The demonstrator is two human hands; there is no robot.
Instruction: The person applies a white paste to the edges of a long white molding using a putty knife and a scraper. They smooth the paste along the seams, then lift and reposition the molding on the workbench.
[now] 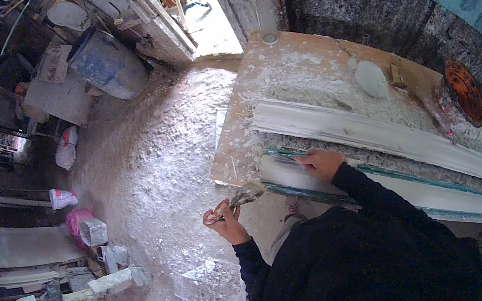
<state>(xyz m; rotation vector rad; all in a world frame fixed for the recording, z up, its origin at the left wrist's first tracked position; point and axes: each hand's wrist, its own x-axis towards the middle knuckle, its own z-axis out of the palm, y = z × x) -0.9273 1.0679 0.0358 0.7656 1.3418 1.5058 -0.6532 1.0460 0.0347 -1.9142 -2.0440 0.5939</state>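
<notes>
Grey tool [247,194] clasped in my left hand [224,221], I'm seemingly steadying the green-edged strip [285,172] with my right hand [323,165], grip unclear.

Wooden table [233,163], scattered white crumbs [306,83], long white moulding [340,125], teal-edged white strip [449,194], pale disc [370,79], orange dish [465,93]

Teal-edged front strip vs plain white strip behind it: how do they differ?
Edges: the front strip has teal edging along both long sides; the back strip shows none.
Contact: the right hand is on or just over the front strip; no hand is at the back strip.
Shared: both are long, with whitish surfaces.
</notes>
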